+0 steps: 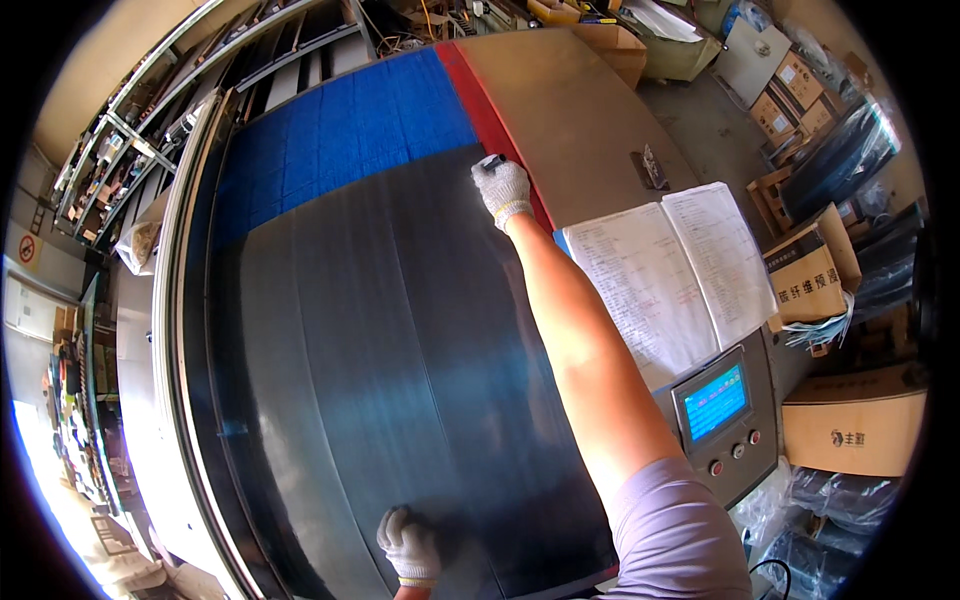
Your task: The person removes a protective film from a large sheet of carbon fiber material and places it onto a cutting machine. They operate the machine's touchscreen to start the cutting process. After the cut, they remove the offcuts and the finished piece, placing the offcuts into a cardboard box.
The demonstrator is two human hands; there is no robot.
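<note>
A wide black sheet [370,320], glossy and marked with long lengthwise seams, covers the machine bed in front of me. At its far right corner, my gloved right hand [503,188] is closed around a small black tool [492,161]; its kind cannot be made out. This hand is beside the red strip [478,100] along the sheet's right side. My left hand [408,550], also in a white knit glove, rests on the sheet near the lower edge with fingers extended and nothing visible in it. Blue film [340,130] lies beyond the sheet's far edge.
An open notebook [670,270] lies on the brown machine cover [570,110] to the right, near a control panel [715,400] with a screen and buttons. A metal rail [185,400] runs along the left. Cardboard boxes [850,425] and wrapped rolls [840,160] stand at right.
</note>
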